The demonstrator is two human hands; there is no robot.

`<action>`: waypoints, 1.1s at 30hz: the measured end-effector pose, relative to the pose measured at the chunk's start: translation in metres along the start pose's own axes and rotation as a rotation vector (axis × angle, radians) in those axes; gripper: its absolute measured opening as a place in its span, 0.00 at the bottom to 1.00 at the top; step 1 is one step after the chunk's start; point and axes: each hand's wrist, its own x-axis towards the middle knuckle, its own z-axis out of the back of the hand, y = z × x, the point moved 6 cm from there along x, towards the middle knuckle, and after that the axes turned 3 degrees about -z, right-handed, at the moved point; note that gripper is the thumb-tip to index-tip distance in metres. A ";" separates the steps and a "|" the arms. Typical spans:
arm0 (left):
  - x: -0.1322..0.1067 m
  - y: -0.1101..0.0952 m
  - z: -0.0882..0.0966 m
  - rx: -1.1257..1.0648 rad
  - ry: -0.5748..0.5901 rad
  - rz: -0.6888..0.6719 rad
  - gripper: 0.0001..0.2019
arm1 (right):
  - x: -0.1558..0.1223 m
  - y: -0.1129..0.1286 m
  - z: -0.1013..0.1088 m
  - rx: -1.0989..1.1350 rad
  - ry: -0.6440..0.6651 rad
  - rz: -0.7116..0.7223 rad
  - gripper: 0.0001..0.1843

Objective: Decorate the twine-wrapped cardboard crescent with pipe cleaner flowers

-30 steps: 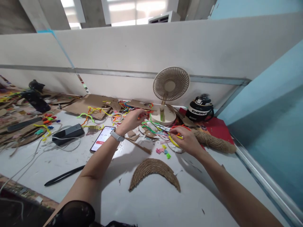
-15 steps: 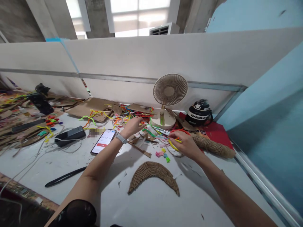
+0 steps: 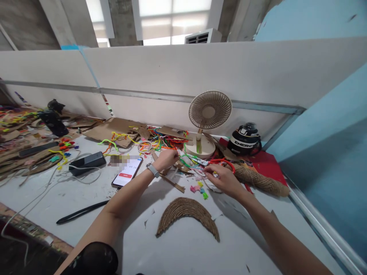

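My left hand [image 3: 166,159], wearing a grey watch [image 3: 153,170], is closed over the pile of coloured fuzzy stems [image 3: 172,142]; whatever it pinches is hidden. Just behind my right hand [image 3: 224,181] lie scissors [image 3: 228,163] with red handles, their blades pointing left toward the fan. The fingers of that hand are curled together at the scissors' near side, and I cannot make out what is between them. Small pink, yellow and green fuzzy bits [image 3: 200,188] lie below the hands. Nearer to me rests a brown crescent [image 3: 187,211] of coiled cord rows.
A small fan [image 3: 210,110] stands behind the pile, with a black jug [image 3: 244,139] to its right. A twine roll [image 3: 262,181] lies on the right. Leftward are a phone [image 3: 127,172], a black box [image 3: 87,163] with cables and a black strap [image 3: 82,212]. Cardboard [image 3: 111,131] lies behind.
The yellow strand at my right hand no longer shows there, and that hand sits lower against the scissors, whose red handle is now more visible. My left hand has turned into a tighter fist.
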 end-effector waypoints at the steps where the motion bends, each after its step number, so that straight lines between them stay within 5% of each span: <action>1: 0.000 -0.001 0.000 0.004 0.012 -0.014 0.11 | 0.000 0.000 -0.001 0.002 0.010 0.000 0.09; 12: -0.007 -0.030 -0.002 -0.015 0.154 -0.227 0.09 | -0.001 -0.006 -0.009 0.015 0.050 -0.011 0.09; 28: -0.003 -0.014 -0.008 0.001 0.120 -0.115 0.10 | -0.001 -0.002 -0.011 0.013 0.078 0.024 0.09; 33: -0.006 -0.015 -0.003 -0.013 0.087 -0.101 0.13 | -0.003 -0.001 -0.016 -0.014 0.183 0.025 0.09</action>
